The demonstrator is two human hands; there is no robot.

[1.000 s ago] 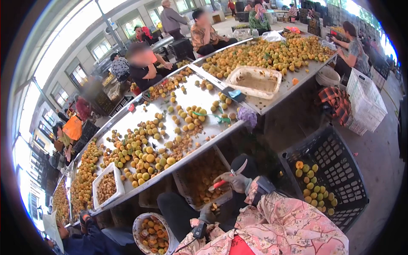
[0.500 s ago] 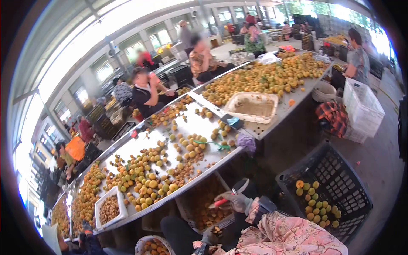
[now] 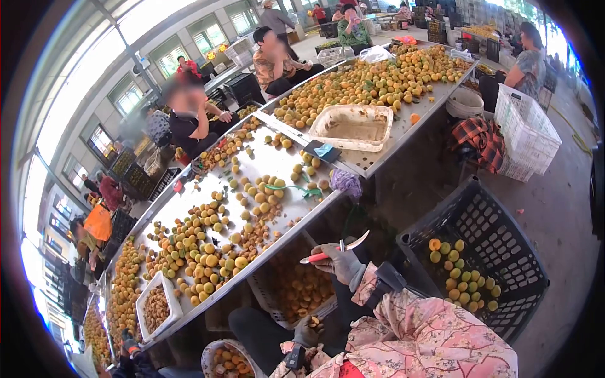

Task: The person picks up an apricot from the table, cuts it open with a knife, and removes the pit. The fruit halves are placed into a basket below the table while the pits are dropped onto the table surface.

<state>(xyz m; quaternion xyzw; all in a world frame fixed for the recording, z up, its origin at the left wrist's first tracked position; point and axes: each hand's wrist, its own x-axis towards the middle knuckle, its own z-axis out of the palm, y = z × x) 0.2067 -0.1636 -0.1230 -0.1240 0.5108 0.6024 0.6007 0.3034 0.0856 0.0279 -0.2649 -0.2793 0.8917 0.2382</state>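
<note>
- Okay, bench (image 3: 265, 151): yellow-orange fruit heaped along its far and left parts, looser toward the near edge; pits and scraps scattered close to the near edge.
- Black crate (image 3: 498, 233): on the floor to the right, clear of the bench's near edge, with whole fruit (image 3: 463, 283) grouped inside.
- White crate (image 3: 265, 303): under the bench's near edge, in front of the knees, holding cut pieces.
- White tray (image 3: 167, 320): on the bench at the near edge, toward the left end, full of pits.
- White bucket (image 3: 208, 360): on the floor left of the knees, partly out of frame, cut fruit inside.
- Right hand (image 3: 343, 261): grey-gloved, fingers closed around the tool handle. It has risen off the left one; gap between hands is wider than a second ago.
- Left hand (image 3: 309, 331): low, beside the white crate's near end, fingers curled in on cut fruit; exact fingertip contact too small to tell.
- Red-handled tool (image 3: 320, 256): in the right hand, above the white crate's right side, curved blade pointing up-right. Reads as off the fruit, so no cut in progress.
- Cut fruit (image 3: 316, 322): at the left fingertips, well apart from the blade.
</note>
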